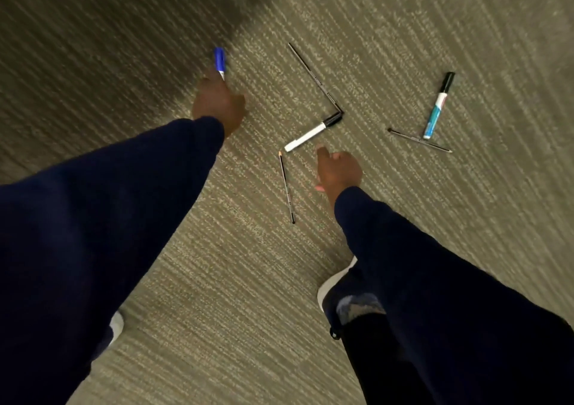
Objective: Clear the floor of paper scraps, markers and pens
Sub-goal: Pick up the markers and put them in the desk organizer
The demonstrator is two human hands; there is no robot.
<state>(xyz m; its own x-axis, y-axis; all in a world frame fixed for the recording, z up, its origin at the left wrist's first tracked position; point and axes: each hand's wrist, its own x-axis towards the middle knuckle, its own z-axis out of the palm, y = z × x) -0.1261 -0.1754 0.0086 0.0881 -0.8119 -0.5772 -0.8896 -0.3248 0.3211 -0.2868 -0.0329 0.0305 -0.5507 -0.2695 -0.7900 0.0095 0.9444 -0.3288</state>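
Head view: left hand (219,101) grips a blue marker (219,61); right hand (337,170), loosely open and empty, nears the white marker (312,133) at 11 o'clock, light, stiff, best pinched mid-barrel.

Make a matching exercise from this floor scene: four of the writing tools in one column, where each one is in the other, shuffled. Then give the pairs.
Things:
1. blue-capped marker
2. white marker with black cap
3. teal-labelled marker
4. short pencil

Places:
A. farthest right on the carpet, lower end over a thin pen
B. in the left hand
C. just ahead of the right hand, its fingertips not visibly touching it
D. left of the right hand, tip toward the white marker

Pairs: 1-B, 2-C, 3-A, 4-D
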